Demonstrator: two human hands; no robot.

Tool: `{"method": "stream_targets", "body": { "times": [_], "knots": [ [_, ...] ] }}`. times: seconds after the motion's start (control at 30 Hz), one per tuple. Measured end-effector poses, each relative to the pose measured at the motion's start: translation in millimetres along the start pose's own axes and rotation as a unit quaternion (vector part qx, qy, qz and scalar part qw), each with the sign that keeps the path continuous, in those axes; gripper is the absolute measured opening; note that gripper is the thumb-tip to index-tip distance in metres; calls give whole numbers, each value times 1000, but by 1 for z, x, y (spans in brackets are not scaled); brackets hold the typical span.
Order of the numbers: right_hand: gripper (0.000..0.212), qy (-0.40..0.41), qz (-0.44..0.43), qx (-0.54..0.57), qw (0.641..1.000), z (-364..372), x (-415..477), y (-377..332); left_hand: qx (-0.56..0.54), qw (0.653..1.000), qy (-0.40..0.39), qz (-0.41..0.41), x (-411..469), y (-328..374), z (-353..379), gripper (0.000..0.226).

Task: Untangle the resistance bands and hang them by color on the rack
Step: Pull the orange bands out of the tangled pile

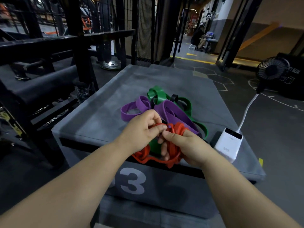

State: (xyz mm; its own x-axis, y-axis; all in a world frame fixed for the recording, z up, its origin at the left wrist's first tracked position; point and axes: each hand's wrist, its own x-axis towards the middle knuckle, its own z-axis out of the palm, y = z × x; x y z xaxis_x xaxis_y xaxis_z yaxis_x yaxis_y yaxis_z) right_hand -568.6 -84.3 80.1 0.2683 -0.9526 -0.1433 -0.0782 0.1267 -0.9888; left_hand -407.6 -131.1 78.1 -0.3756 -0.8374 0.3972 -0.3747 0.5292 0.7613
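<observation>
head view: left hand (141,130) and right hand (187,145) both pinch the red band (176,129) between them

L hand (143,129) bare, R hand (187,146) bare, both forearms (79,176) bare, nails (165,133) short

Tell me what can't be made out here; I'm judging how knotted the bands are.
Head view only.
The thin red rubber band: its crossings are covered by the left hand and right hand, both gripping it.
The narrow black rubber band: only short arcs show; the wide purple rubber band and green rubber band bury the rest.
The black metal frame, left: too dim to show any hanging pegs.
</observation>
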Motion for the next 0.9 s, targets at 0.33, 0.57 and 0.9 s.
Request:
{"method": "stream_targets", "body": {
  "times": [0.33, 0.57, 0.9],
  "knots": [
    [23, 14, 7, 123, 992, -6, -2, -1, -158, 978, -118, -70, 4, -3, -11, 10],
    [27, -17, 26, 100, 994, -3, -1, 3, -187, 963, -162, -108, 2, -6, -16, 5],
    [28, 107, -31, 183, 977, -10, 8, 1, -172, 938, -223, -203, 1, -5, -20, 5]
  ]
}}
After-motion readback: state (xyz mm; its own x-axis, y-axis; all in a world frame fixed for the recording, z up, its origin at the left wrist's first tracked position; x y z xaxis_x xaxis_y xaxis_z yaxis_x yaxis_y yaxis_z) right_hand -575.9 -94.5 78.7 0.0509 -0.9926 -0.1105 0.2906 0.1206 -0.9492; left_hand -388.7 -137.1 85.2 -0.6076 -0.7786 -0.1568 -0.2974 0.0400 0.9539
